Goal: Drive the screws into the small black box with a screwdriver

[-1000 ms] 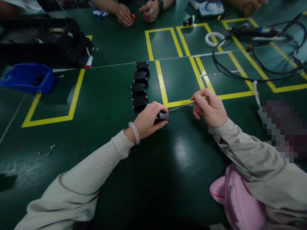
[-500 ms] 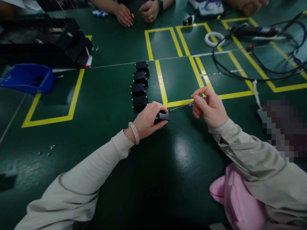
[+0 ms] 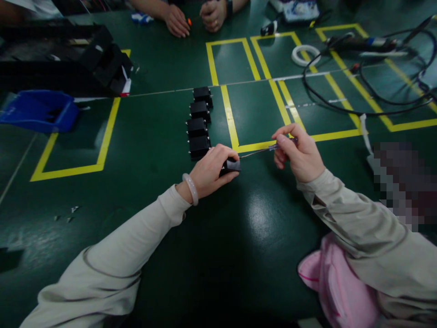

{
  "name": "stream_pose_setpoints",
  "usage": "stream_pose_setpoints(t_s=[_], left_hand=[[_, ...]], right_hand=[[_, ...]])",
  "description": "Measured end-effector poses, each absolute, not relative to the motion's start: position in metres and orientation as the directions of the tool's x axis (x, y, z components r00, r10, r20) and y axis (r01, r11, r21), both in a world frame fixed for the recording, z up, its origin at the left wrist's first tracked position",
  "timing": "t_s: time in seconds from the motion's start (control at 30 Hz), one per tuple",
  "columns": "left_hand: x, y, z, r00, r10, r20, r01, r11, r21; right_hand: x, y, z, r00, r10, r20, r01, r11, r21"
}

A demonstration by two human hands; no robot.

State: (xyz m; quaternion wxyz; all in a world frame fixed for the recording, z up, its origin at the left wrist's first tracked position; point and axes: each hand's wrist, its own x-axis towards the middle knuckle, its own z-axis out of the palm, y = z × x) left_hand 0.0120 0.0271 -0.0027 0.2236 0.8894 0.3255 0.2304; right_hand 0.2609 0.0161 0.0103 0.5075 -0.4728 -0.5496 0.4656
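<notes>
My left hand is closed around a small black box and keeps it on the green table. In my right hand is a screwdriver, pinched by its clear handle. Its thin shaft points left, and the tip meets the right side of the held box; the exact contact spot is too small to make out. Just beyond my left hand, several similar black boxes stand in a row, with small metal screws showing at their sides.
A blue bin and a large black tray lie at left, with loose screws nearer me. Black cables and a white tape roll are at right. A co-worker's hands rest across the table. Pink fabric is below my right arm.
Both my hands, the box and the screwdriver stay in nearly the same place. At the far upper right, another person's hand has left the view.
</notes>
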Motion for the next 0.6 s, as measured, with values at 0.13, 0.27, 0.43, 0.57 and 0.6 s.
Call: stream_pose_setpoints(t_s=[0.13, 0.27, 0.43, 0.57, 0.6], left_hand=[[0.012, 0.0274, -0.0036, 0.682, 0.678, 0.274, 0.474, -0.696, 0.54], [0.012, 0.0273, -0.0037, 0.683, 0.675, 0.279, 0.469, -0.698, 0.541], [0.0114, 0.0269, -0.003, 0.681, 0.684, 0.262, 0.478, -0.686, 0.548], [0.0114, 0.0268, -0.0034, 0.682, 0.677, 0.276, 0.469, -0.695, 0.545], [0.0115, 0.0268, -0.0036, 0.683, 0.675, 0.28, 0.467, -0.698, 0.543]], right_hand=[[0.2609, 0.016, 0.0109, -0.041, 0.992, 0.123, 0.047, 0.125, -0.991], [0.2614, 0.0158, 0.0112, -0.044, 0.991, 0.13, 0.048, 0.132, -0.99], [0.2615, 0.0163, 0.0114, -0.041, 0.992, 0.121, 0.083, 0.124, -0.989], [0.2615, 0.0168, 0.0118, -0.037, 0.991, 0.127, 0.069, 0.13, -0.989], [0.2617, 0.0169, 0.0117, -0.04, 0.991, 0.126, 0.062, 0.128, -0.99]])
